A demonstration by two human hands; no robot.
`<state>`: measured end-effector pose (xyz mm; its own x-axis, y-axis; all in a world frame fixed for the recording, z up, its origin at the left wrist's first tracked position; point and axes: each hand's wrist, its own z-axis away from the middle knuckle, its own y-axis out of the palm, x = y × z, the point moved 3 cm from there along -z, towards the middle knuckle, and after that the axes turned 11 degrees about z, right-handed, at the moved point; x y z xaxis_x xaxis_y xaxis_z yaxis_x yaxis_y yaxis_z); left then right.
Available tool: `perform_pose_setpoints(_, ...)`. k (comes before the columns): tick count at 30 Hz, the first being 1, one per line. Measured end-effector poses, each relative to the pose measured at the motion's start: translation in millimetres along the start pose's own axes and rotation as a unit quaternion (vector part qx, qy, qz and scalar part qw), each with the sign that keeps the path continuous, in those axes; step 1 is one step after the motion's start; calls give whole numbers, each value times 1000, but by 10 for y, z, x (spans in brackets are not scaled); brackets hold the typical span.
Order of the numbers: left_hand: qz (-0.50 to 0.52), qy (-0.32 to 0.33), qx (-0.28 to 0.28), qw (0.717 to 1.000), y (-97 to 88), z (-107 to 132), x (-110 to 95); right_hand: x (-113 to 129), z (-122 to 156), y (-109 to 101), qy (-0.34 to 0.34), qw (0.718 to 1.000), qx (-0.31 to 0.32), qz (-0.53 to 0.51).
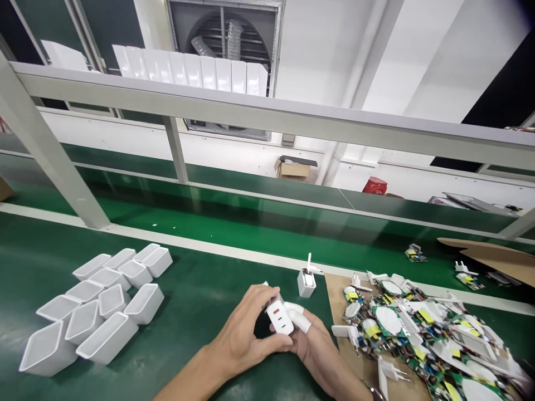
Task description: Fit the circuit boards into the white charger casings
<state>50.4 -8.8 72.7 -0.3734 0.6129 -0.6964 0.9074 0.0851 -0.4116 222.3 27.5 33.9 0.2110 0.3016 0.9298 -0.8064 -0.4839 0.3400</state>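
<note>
Between my hands is a white charger (280,318), tilted, its port face towards me with one red port and two dark slots. My left hand (244,322) grips it from the left, thumb along its lower edge and fingers over the top. From the right, my right hand (320,348) closes on the same charger, with white covers on two fingertips. The charger's far side is hidden. Just beyond my hands a white housing (306,283) stands upright, with a plug piece (311,267) sticking out of its top.
Several open white housings (106,337) stand at the left on the green bench (188,312). On the right, a heap of circuit boards and plug parts (418,334) covers cardboard (340,312). A metal rail (267,114) crosses beyond the belt (234,225).
</note>
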Motion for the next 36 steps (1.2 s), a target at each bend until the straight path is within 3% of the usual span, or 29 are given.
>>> perform_pose_setpoints(3, -10, 42, -30, 999, 25, -22, -45, -31, 31, 57, 30, 999, 10, -21)
perform_pose_setpoints(9, -15, 60, -40, 997, 11, -44, -39, -59, 35, 65, 33, 999, 4, -14)
perform_pose_setpoints(13, -2, 36, -12, 999, -1, -44, -30, -39, 0, -21, -31, 997, -30, 65)
perform_pose_setpoints(15, -3, 14, 4, 1000, -3, -40, -9, -22, -10, -115, -108, 980, -83, 143)
perform_pose_setpoints(17, -7, -7, 11, 1000, 0, -35, 23, 17, 7, -184, -221, 925, -124, 283)
perform_pose_setpoints(20, 1, -39, 22, 999, 25, -28, 75, 65, 58, -174, -355, 783, -116, 498)
perform_pose_setpoints(21, 6, -52, 27, 998, 35, -26, 88, 76, 70, -161, -371, 753, -104, 534)
perform_pose_setpoints(23, 12, -76, 29, 997, 48, -21, 105, 115, 89, -139, -385, 726, -100, 562)
perform_pose_setpoints(27, 13, -99, 21, 995, 44, -18, 109, 173, 119, -130, -399, 715, -129, 559)
perform_pose_setpoints(32, 18, -118, 22, 993, 73, -35, 111, 29, 82, -194, -340, 726, -105, 588)
perform_pose_setpoints(34, 22, -129, 21, 991, 98, -37, 114, -4, 68, -216, -325, 744, -107, 574)
perform_pose_setpoints(36, 31, -151, 16, 988, 120, -33, 141, 7, 56, -216, -303, 780, -82, 542)
